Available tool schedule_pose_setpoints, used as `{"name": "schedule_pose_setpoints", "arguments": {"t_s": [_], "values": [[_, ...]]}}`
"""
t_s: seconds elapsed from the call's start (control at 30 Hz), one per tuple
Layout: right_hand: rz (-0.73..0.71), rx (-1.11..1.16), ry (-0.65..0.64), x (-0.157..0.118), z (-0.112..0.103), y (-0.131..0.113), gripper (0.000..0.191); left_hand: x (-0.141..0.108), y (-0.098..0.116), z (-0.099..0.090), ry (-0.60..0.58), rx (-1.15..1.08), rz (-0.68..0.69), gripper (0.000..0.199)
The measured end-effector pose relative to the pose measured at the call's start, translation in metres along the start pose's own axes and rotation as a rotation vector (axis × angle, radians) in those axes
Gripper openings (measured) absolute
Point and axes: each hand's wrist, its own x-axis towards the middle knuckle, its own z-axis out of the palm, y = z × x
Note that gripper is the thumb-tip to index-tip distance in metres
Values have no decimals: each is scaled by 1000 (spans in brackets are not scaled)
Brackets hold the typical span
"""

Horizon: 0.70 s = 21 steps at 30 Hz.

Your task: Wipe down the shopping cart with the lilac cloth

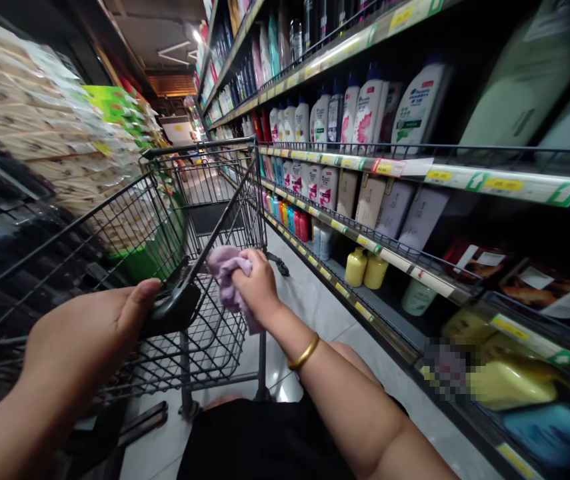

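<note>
A black wire shopping cart (215, 320) stands in front of me in the aisle. My left hand (89, 327) is closed on its black handle (175, 307), thumb on the near side and the other fingers mostly hidden. Bunched in my right hand (259, 283) is a light purple cloth (229, 273), its loose end hanging down. That hand is beside the cart's near right side, and a gold bangle (303, 352) circles the wrist. Whether the cloth touches the cart frame I cannot tell.
Shelves (365, 240) of shampoo bottles (367, 110) and other toiletries run along the right. Stacked packages (59, 113) line the left, with green packs (115, 107) farther along. Grey tiled floor (309, 320) shows between the cart and the shelves.
</note>
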Motion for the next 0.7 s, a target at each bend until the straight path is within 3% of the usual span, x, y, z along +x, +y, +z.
{"name": "schedule_pose_setpoints", "arguments": {"t_s": [0.07, 0.2, 0.27, 0.47, 0.53, 0.63, 0.7], "values": [[64, -32, 50, 4, -5, 3, 13, -4, 20, -10, -66, 56, -45, 86], [-210, 61, 8, 3, -16, -21, 14, -6, 48, -18, -96, 62, -67, 91], [-267, 61, -3, 3, -19, -23, 15, -4, 57, -18, -87, 56, -68, 94], [171, -98, 14, 12, -23, 13, 12, 1, 76, -17, -43, 39, -62, 94], [102, -46, 33, 12, -25, 5, 11, 3, 81, -17, -40, 29, -64, 94], [-153, 44, 55, 10, -29, -15, 12, 5, 86, -17, -34, 23, -62, 95], [-192, 5, 60, 10, -31, -14, 12, 7, 89, -17, -28, 28, -44, 96]]}}
